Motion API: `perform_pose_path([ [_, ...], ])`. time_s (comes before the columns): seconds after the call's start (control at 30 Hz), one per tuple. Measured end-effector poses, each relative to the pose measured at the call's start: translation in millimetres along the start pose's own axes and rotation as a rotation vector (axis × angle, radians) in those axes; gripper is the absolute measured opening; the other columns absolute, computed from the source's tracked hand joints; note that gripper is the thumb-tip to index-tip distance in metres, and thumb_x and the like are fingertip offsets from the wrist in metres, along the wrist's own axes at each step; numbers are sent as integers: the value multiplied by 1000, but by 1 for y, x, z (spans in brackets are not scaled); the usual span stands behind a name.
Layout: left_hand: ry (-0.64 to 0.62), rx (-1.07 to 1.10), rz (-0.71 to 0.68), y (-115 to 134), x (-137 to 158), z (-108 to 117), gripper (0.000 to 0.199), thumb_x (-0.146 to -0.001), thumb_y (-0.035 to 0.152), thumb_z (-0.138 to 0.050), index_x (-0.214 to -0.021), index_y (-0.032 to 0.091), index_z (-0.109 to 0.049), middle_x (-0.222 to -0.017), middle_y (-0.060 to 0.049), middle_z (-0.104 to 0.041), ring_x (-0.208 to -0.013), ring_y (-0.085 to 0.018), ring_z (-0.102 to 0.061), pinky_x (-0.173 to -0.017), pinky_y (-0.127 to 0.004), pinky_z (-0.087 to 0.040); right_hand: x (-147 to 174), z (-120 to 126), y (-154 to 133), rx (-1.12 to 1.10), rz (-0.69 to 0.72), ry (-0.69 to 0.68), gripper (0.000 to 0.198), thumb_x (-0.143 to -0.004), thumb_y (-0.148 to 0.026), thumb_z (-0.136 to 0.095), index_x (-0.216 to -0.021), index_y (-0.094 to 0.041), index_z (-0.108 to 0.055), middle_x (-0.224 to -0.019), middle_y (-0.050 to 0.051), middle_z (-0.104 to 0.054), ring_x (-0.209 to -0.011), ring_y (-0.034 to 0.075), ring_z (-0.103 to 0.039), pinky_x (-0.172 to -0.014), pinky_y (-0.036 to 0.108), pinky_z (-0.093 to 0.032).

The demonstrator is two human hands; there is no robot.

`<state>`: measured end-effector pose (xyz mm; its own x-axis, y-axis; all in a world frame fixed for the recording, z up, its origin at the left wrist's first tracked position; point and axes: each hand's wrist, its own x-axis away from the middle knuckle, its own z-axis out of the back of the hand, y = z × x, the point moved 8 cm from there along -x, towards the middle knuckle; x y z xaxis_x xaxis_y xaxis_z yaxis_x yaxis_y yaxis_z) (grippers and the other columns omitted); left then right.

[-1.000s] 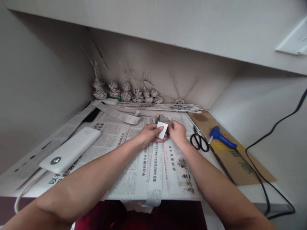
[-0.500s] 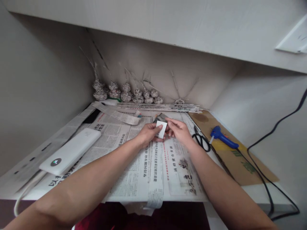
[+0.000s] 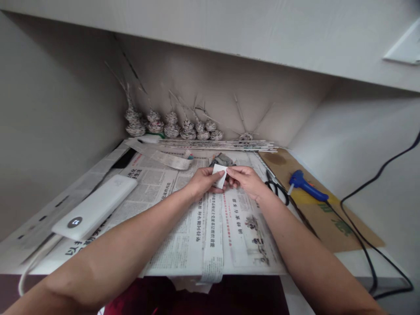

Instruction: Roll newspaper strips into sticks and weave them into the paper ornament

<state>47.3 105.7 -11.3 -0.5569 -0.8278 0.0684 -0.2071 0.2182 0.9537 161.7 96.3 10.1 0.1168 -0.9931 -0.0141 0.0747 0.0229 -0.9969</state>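
Right hand [image 3: 246,179] has shifted to the edge of the white card [image 3: 219,167], grip unclear; left hand [image 3: 202,181] pinches it. Crumpled paper [image 3: 225,159] lies just beyond the fingers, scissors [image 3: 278,190] rightward, partly hidden.

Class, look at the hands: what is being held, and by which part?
A white card: the left hand holds it, thumb across its face. The right hand touches its upper right corner; whether it grips cannot be told.

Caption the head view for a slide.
Left hand holding a small white card, right hand at its edge, over newspaper; woven gourd shapes behind, blue glue gun on cardboard.
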Motion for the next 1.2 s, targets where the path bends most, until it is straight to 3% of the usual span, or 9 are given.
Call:
perform_pose_path([
  [0.27,12,-54,-34,3,2,1,40,-71,46,-69,-90,11,-66,-76,-9,-67,-63,-14,-62,-57,-26,-54,4,-2,-7,84,20,43,35,-72,-45,-68,-89,-14,-71,-54,-2,-56,-49,8,-47,-45,22,-34],
  [0.53,45,-68,-17,3,3,2,39,-70,47,-69,-87,12,-66,-69,-6,-65,-59,-14,-62,-54,-25,-54,2,0,-5,115,19,75,35,-74,-46,-65,-85,-14,-69,-52,-1,-55,-46,9,-46,-44,22,-35],
  [0.77,54,-61,-31,5,3,3,38,-71,44,-69,-92,12,-67,-68,-6,-65,-59,-14,-62,-54,-24,-53,2,-3,-3,35,26,-13,35,-76,-45,-64,-91,-14,-69,-57,0,-58,-51,9,-49,-47,23,-37],
  [1.2,43,-77,-9,4,3,2,38,-72,43,-69,-90,11,-66,-70,-7,-64,-59,-14,-62,-52,-24,-53,1,-1,-1,18,28,-34,31,-75,-43,-66,-88,-15,-70,-57,-1,-58,-50,9,-49,-50,23,-37],
])
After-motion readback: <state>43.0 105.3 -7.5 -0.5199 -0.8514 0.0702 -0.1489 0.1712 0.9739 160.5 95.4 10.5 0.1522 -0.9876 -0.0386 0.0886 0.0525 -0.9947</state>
